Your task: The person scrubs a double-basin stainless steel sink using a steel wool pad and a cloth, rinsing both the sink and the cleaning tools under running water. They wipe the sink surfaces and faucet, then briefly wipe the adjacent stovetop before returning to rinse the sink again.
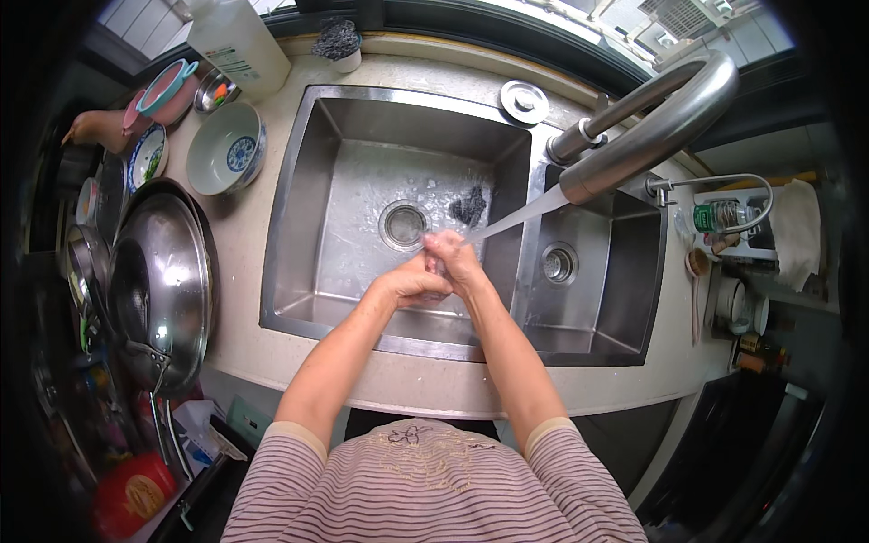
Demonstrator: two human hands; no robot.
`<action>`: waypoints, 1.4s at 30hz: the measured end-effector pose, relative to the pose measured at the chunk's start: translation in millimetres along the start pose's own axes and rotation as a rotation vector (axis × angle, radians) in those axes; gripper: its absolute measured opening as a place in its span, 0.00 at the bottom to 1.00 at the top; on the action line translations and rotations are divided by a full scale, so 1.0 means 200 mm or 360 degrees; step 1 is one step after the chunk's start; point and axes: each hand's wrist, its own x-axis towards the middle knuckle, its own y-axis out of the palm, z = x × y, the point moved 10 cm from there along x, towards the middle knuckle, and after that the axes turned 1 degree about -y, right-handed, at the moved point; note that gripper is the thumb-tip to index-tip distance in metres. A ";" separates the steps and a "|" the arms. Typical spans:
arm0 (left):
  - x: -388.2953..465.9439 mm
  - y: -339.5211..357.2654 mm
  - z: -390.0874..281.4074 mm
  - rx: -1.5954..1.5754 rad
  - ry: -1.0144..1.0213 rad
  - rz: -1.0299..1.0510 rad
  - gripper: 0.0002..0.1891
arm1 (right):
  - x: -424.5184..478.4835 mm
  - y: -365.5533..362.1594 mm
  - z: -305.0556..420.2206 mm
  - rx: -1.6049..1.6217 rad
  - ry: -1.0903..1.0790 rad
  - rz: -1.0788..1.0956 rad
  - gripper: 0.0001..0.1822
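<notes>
My left hand (pixel 413 279) and my right hand (pixel 453 256) are pressed together over the large basin (pixel 380 163) of a stainless-steel double sink. Running water (pixel 519 216) from the gooseneck faucet (pixel 638 153) strikes the right hand and wets both. The fingers overlap, and something glistening shows between the palms; whether it is only water is unclear. Just beyond the hands is the round drain strainer (pixel 405 225). A dark, crumpled scouring pad or cloth (pixel 468 206) lies on the wet basin floor, apart from both hands.
Left of the sink stand a ceramic bowl (pixel 227 151), a large steel wok or lid (pixel 163 278) and a plastic jug (pixel 239 51). Behind it are a scourer in a white cup (pixel 339 46) and a metal sink stopper (pixel 525 102). A long-handled brush (pixel 696 265) lies on the right.
</notes>
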 end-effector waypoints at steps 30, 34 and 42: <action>-0.14 -0.95 -0.33 0.2449 -0.0054 -0.1453 0.36 | 0.22 -0.21 0.22 -0.2538 -0.0882 -0.0950 0.16; 0.18 -0.81 -0.62 0.2582 0.0494 -0.1535 0.29 | 0.33 -0.24 0.31 -0.2666 -0.1003 -0.1112 0.19; 0.27 -0.30 -0.24 0.2587 0.0931 -0.0716 0.21 | 0.13 -0.25 -0.14 -0.3119 -0.0470 -0.0813 0.24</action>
